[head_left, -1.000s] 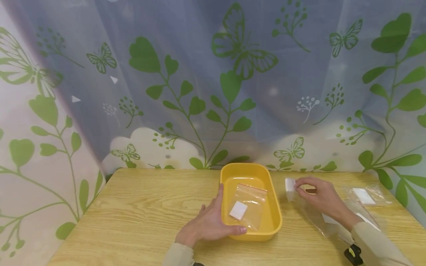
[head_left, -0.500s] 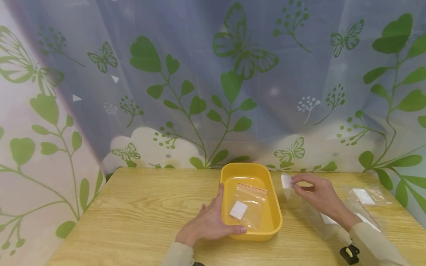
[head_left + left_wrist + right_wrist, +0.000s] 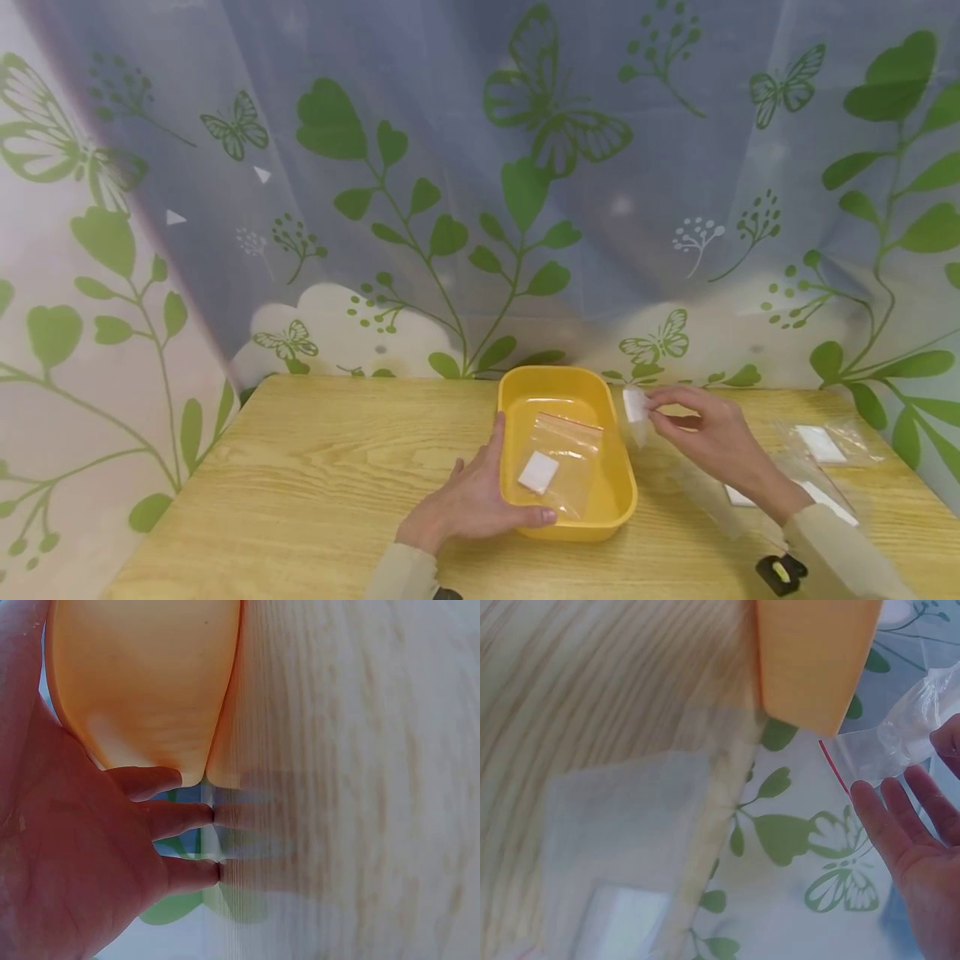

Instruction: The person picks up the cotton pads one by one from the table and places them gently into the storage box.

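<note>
A yellow plastic bin (image 3: 628, 492) stands on the table, with a clear zip bag (image 3: 576, 458) holding a white rectangular piece inside it. My left hand (image 3: 472, 496) holds the bin's near left corner, thumb over the front rim and forefinger along the left side. In the left wrist view the other fingers (image 3: 180, 820) reach down beside the bin, fingertips at the tabletop. Just right of the bin, my right hand (image 3: 712, 429) pinches another small clear zip bag (image 3: 635, 407) with a white piece in it. That bag's red seal line shows in the right wrist view.
More clear bags with white pieces lie on the right of the wooden table (image 3: 322, 467), one bag (image 3: 821, 443) near the right edge and others under my right forearm. A patterned curtain (image 3: 450, 250) hangs behind the table's back edge.
My right hand has moved left with the pinched zip bag, toward the bin's right side. My left hand, the bin and the bag inside it keep their places.
</note>
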### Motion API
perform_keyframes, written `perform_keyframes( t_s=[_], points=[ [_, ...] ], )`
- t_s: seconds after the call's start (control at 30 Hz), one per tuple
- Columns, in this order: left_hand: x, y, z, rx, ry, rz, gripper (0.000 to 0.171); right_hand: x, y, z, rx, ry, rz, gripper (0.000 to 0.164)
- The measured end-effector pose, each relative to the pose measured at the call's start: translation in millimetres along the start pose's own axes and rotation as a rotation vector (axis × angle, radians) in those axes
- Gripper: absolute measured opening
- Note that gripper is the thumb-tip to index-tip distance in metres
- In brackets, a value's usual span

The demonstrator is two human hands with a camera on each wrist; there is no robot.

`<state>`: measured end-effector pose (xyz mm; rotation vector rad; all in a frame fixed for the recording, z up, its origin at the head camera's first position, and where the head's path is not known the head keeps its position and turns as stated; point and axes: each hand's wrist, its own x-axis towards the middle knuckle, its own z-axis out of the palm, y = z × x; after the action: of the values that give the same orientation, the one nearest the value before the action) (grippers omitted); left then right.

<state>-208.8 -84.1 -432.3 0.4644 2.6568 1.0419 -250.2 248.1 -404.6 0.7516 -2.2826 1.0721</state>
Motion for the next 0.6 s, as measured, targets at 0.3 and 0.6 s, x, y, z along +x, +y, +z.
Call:
perform_keyframes(
  t_s=[0.3, 0.6],
  points=[
    [0.5, 1.8, -2.0, -0.002, -0.005, 0.0, 0.137, 8.7, -16.3, 6.6, 0.068, 0.005, -0.072, 0.033],
    [-0.7, 0.8, 0.0, -0.003, -0.007, -0.007, 0.139, 14.1, -30.3, 14.6, 0.161, -0.032, -0.077, 0.03]
  ],
)
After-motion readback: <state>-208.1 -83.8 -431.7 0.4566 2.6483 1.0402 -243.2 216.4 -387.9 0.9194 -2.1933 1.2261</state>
